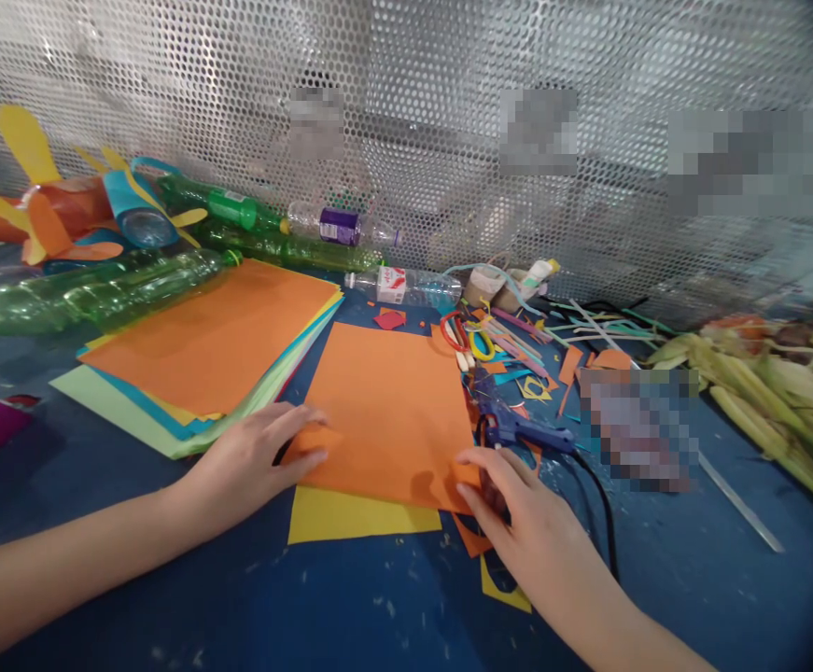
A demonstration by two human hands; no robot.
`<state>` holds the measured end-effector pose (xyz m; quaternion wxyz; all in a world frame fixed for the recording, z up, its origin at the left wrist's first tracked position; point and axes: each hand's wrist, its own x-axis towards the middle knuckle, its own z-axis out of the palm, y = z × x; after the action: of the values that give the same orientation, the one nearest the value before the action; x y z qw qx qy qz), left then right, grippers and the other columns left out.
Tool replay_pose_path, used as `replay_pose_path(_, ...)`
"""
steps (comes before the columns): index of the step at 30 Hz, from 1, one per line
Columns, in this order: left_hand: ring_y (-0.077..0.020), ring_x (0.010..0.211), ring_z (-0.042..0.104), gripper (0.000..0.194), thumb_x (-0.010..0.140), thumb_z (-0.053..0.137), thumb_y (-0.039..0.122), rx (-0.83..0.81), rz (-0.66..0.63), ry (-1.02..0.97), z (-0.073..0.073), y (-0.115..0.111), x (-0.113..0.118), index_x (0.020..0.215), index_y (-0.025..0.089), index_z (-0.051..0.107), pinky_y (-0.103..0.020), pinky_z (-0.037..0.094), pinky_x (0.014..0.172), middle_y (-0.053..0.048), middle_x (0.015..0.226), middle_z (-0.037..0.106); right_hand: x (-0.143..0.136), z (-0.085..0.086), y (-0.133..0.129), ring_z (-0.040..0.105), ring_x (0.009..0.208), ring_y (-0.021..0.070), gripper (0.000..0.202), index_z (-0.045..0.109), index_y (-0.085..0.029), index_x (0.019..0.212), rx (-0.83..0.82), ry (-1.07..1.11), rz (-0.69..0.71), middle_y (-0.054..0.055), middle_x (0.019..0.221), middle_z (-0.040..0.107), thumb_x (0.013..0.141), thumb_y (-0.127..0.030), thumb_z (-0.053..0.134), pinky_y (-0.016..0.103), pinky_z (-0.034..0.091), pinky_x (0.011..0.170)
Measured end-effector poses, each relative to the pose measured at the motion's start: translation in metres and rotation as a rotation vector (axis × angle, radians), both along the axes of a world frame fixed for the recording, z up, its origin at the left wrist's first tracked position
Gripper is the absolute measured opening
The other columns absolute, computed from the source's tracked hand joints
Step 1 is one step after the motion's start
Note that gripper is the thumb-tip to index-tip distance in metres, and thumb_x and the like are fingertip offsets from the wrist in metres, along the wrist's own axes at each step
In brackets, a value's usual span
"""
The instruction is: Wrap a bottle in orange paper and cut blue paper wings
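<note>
An orange sheet of paper point(385, 411) lies in front of me, with a yellow sheet point(364, 516) showing beneath its near edge. My left hand point(266, 453) has its thumb and fingers on the left edge of the orange sheet, which bulges a little there. At the lower right corner, my right hand point(511, 499) grips the same sheet between thumb and fingers. Just beyond that hand rests a blue glue gun point(528, 431) with a black cord. To the left is a stack of coloured paper point(217, 336), orange on top.
Green plastic bottles point(105, 289) and a clear bottle point(406, 285) lie behind. Scissors with red and yellow handles point(480, 343) sit among paper scraps. Corn husks point(777, 392) are at right, a bottle model with paper blades point(77, 215) at left. A perforated metal panel point(420, 112) stands behind.
</note>
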<state>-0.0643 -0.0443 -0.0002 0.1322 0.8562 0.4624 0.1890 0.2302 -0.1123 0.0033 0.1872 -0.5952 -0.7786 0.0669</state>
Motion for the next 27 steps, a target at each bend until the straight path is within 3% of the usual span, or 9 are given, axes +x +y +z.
replay_pose_path(9, -0.0205, 0.097, 0.057, 0.021, 0.091, 0.044, 0.031, 0.122, -0.147, 0.009, -0.005, 0.0, -0.001, 0.106, 0.02, 0.052, -0.032, 0.048, 0.08, -0.006, 0.096, 0.063, 0.004, 0.003, 0.002, 0.061, 0.064, 0.0132, 0.005, 0.052, -0.024, 0.087, -0.066, 0.056, -0.038, -0.001, 0.076, 0.06, 0.087, -0.029, 0.05, 0.023, 0.048, 0.057)
replay_pose_path(14, -0.0216, 0.099, 0.053, 0.017, 0.09, 0.042, 0.02, 0.27, -0.164, 0.025, -0.001, -0.002, 0.001, 0.099, 0.021, 0.057, -0.037, 0.046, 0.084, -0.009, 0.1, 0.052, 0.004, 0.002, 0.002, 0.059, 0.061, 0.0133, 0.014, 0.045, -0.023, 0.076, -0.099, 0.033, -0.05, -0.002, 0.069, 0.056, 0.087, -0.029, 0.051, 0.024, 0.046, 0.054)
replay_pose_path(16, -0.0235, 0.105, 0.048, 0.025, 0.089, 0.039, 0.012, 0.313, -0.246, 0.045, 0.002, -0.002, 0.002, 0.098, 0.024, 0.058, -0.04, 0.044, 0.086, -0.009, 0.103, 0.051, 0.004, 0.002, 0.001, 0.058, 0.064, 0.0136, 0.014, 0.045, -0.023, 0.076, -0.103, 0.016, -0.025, -0.001, 0.073, 0.056, 0.088, -0.028, 0.049, 0.025, 0.045, 0.056)
replay_pose_path(18, -0.0239, 0.111, 0.045, 0.032, 0.089, 0.036, 0.009, 0.267, -0.359, 0.073, 0.008, -0.002, 0.002, 0.1, 0.028, 0.059, -0.039, 0.043, 0.087, -0.008, 0.107, 0.053, 0.004, 0.001, 0.001, 0.058, 0.065, 0.0137, 0.013, 0.046, -0.022, 0.077, -0.1, -0.002, -0.01, -0.001, 0.075, 0.055, 0.089, -0.027, 0.049, 0.025, 0.045, 0.056)
replay_pose_path(23, -0.021, 0.108, 0.052, 0.036, 0.093, 0.031, 0.016, -0.023, -0.572, 0.127, 0.022, -0.001, 0.001, 0.111, 0.032, 0.057, -0.034, 0.044, 0.087, -0.005, 0.105, 0.062, 0.004, 0.002, 0.002, 0.057, 0.063, 0.0131, 0.014, 0.047, -0.022, 0.077, -0.076, -0.017, 0.02, -0.001, 0.074, 0.053, 0.09, -0.027, 0.046, 0.024, 0.044, 0.055)
replay_pose_path(27, -0.0204, 0.105, 0.055, 0.037, 0.093, 0.032, 0.015, -0.008, -0.632, 0.129, 0.025, -0.001, 0.0, 0.116, 0.032, 0.055, -0.031, 0.047, 0.081, -0.006, 0.104, 0.064, 0.003, 0.003, 0.002, 0.056, 0.062, 0.0126, 0.016, 0.047, -0.021, 0.076, -0.074, -0.014, 0.024, -0.001, 0.073, 0.052, 0.091, -0.027, 0.045, 0.024, 0.043, 0.056)
